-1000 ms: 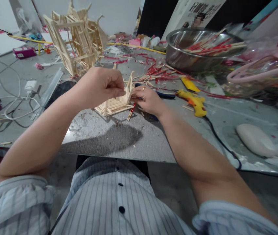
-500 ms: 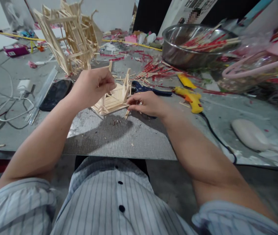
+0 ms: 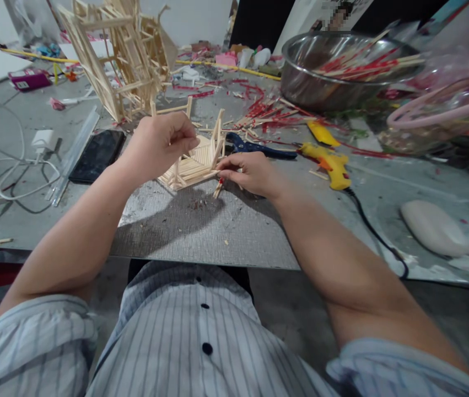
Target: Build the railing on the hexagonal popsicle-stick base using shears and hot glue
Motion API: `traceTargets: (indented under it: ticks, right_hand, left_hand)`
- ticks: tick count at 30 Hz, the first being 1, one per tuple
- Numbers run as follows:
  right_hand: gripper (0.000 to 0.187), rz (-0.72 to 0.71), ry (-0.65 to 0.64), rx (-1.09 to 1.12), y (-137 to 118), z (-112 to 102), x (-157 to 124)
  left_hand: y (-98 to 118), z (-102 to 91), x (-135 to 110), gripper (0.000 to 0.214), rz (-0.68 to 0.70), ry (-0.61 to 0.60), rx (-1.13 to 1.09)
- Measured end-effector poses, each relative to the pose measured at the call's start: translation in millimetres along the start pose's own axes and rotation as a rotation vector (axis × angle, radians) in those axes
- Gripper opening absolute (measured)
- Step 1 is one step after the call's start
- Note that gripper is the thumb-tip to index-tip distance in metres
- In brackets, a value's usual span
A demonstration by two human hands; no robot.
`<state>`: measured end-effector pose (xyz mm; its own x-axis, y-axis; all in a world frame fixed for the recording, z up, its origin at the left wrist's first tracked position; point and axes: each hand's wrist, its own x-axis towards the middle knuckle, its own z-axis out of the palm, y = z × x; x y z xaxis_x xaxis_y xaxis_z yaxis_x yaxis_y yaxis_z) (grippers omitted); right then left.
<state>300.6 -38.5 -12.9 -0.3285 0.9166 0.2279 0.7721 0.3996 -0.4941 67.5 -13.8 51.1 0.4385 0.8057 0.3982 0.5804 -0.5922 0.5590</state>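
A small model of pale wooden sticks (image 3: 195, 171), with a slatted base and upright posts, lies on the table between my hands. My left hand (image 3: 162, 140) is closed in a pinch above its left side; whatever is between the fingertips is hidden. With thumb and fingers pinched, my right hand (image 3: 248, 172) grips the model's right front corner. A few short red-tipped sticks (image 3: 218, 188) lie just under those fingers. Behind the right hand rest dark blue pliers (image 3: 259, 148), partly covered by the model's posts.
A tall stick structure (image 3: 124, 60) stands at the back left, near a black phone (image 3: 97, 156) and a white charger (image 3: 43, 141). On the right are a yellow glue gun (image 3: 331, 165) with its cord, a metal basin (image 3: 321, 91) of sticks and a white computer mouse (image 3: 432, 227).
The camera view has shifted slightly, so the table's things appear a little higher and farther right. Both hands keep nearly the same pinched pose at the model.
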Motion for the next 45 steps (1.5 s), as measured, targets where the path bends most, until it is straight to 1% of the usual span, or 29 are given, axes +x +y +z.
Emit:
traceTargets:
  ticks: [4,8,10,17,23,25,29,34,37,39,41,43,45]
  right_hand:
    - [0.013,0.011,0.012,0.054,2,2,-1]
    - [0.017,0.018,-0.041,0.188,3,2,-2]
    - [0.019,0.031,-0.045,0.231,4,2,-2]
    - [0.018,0.107,0.036,0.263,9,6,0]
    - [0.018,0.159,-0.006,0.462,13,9,2]
    - [0.018,0.164,-0.002,0.440,14,8,2]
    - [0.019,0.145,0.012,0.293,12,5,1]
    - [0.022,0.124,0.048,0.189,8,0,-2]
    - [0.022,0.128,0.102,0.127,5,-9,-4]
    - [0.021,0.152,0.171,0.092,5,-18,-6]
    - [0.019,0.190,0.276,0.073,8,-31,-8]
    - [0.019,0.239,0.421,0.057,14,-46,-11]
    - [0.021,0.317,0.567,-0.003,22,-63,-16]
  left_hand:
    - [-1,1.0,-1,0.017,-0.003,-0.007,0.005]
    - [-2,3.0,-1,0.018,-0.008,-0.018,0.017]
    - [-2,3.9,-2,0.019,-0.011,-0.015,0.020]
    - [-1,4.8,-2,0.019,-0.022,-0.031,0.055]
    - [0,5.6,-3,0.019,-0.004,-0.050,0.076]
    - [-1,6.5,-2,0.018,-0.002,-0.048,0.070]
    - [-3,7.9,-1,0.015,0.016,-0.032,0.036]
    - [-3,8.1,-1,0.012,0.044,-0.005,0.018]
    - [-1,7.8,-2,0.011,0.046,0.013,0.018]
    - [1,7.5,-4,0.012,0.036,0.032,-0.001]
    - [3,6.8,-5,0.012,0.030,0.059,-0.018]
    - [4,5.6,-5,0.012,0.039,0.101,-0.033]
    - [5,4.2,-5,0.011,0.053,0.148,-0.055]
